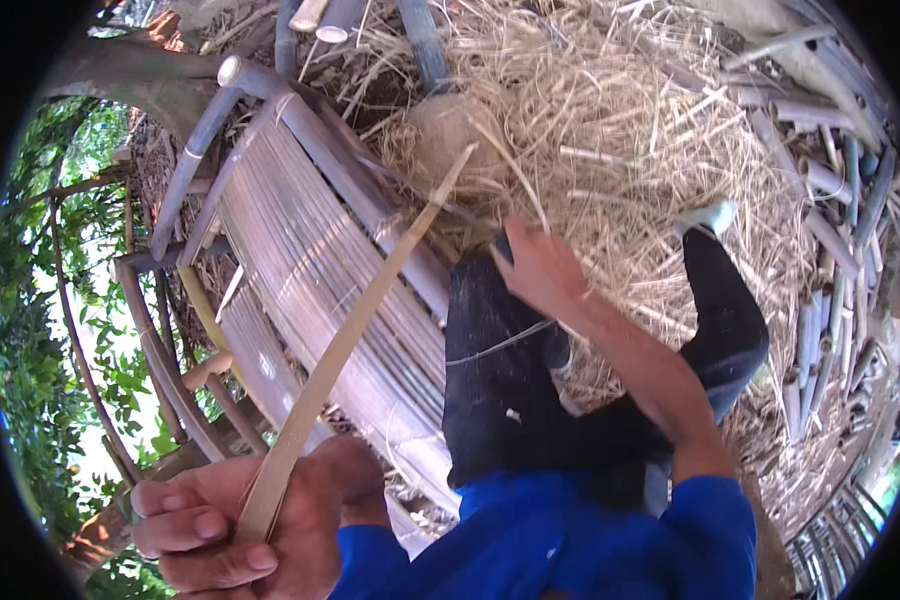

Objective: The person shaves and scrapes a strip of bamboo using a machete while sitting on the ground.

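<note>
My left hand (pixel 315 525), at the lower left, is closed around the wide end of a long bamboo strip (pixel 345 335). The strip slants up and away to the right, narrowing to a pale tip over the shavings. Near my dark-trousered knee, my right hand (pixel 548 268) is closed on what looks like a knife (pixel 462 213); its thin grey blade points left, behind the strip near its far end. Most of the handle is hidden by my fingers. A thin curled sliver (pixel 515 170) arches just beyond my right hand.
A slatted bamboo bench (pixel 290 230) stands to my left. Pale shavings (pixel 620 190) cover the ground ahead and to the right, around my foot (pixel 708 216). Cut bamboo poles (pixel 830 240) are stacked along the right side. Green foliage shows beyond a bamboo railing (pixel 160 360).
</note>
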Demonstrator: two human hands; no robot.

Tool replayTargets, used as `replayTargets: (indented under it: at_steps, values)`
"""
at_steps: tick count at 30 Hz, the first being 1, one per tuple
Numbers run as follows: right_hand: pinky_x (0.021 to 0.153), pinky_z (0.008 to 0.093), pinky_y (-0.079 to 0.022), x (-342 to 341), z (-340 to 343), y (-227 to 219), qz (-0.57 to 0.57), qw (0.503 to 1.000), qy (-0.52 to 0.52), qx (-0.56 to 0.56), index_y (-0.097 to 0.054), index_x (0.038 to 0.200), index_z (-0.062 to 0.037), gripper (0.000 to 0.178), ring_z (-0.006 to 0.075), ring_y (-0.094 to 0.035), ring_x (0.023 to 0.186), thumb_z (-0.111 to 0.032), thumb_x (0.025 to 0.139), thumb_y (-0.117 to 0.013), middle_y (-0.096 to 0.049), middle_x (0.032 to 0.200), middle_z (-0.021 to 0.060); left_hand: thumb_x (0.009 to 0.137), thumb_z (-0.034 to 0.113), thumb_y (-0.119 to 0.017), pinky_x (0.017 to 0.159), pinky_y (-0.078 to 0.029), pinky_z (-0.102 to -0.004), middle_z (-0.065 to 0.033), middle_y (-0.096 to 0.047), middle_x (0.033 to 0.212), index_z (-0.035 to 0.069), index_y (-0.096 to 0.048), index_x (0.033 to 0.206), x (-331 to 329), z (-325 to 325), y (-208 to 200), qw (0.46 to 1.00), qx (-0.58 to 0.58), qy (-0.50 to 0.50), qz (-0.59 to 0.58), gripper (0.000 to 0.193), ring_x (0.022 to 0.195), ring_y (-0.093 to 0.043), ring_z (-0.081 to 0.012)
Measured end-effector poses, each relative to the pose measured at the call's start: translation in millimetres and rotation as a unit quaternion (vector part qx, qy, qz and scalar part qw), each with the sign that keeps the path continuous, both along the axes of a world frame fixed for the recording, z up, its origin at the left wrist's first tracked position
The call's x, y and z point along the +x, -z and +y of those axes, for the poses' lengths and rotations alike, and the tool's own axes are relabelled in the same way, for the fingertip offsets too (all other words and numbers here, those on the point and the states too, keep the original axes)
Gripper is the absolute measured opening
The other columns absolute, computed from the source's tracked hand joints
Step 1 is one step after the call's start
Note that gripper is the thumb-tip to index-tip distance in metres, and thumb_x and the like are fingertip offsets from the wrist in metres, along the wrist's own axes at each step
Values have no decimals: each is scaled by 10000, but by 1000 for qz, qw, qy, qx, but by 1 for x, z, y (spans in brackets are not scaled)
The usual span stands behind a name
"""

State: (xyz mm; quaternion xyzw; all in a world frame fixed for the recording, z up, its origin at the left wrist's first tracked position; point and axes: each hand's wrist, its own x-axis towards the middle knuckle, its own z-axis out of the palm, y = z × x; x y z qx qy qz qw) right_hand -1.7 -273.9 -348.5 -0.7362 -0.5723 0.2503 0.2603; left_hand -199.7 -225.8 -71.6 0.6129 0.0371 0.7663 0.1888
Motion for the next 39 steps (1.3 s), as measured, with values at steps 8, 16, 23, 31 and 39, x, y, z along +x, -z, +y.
replayTargets:
  at_steps: [8,16,23,31,39]
  values:
    - [550,488,-559,20,20,45,14,998,21,-62,-501,1129,29,336,410,-682,627,-218,953,-647,-661,717,227,912,513,-479,675,-330,-346,4,-319,462,154,-428,585,-1,7,-6,999,-35,20,-6,488,594,-396,-170]
    - [527,462,-556,2,8,18,10,1000,-21,2,-507,1068,-9,294,370,-683,593,-247,960,-643,-661,712,207,830,126,-484,550,-291,-230,22,-351,593,159,-326,623,-34,34,-7,997,-53,54,30,262,528,-388,-79]
    - [567,466,-550,56,38,117,55,980,31,-190,-487,1098,-20,327,402,-668,646,-281,959,-628,-667,786,190,1037,669,-250,365,-377,-303,-8,-367,553,89,-505,741,-15,42,-9,994,-20,74,78,699,497,-456,-151]
    - [499,389,-505,54,-28,79,74,987,20,-141,-516,1049,-1,332,182,-633,544,-298,972,-644,-600,643,102,1029,641,-378,285,-320,-235,54,-313,494,149,-425,678,-25,63,-6,998,-22,-1,-52,606,385,-400,-81]
    - [531,348,-514,52,-61,92,367,861,151,-319,-549,949,22,258,174,-630,550,-231,977,-593,-612,659,74,805,238,-526,535,-287,-282,29,-293,550,187,-301,605,-112,58,-6,994,-111,12,-2,306,522,-336,-124]
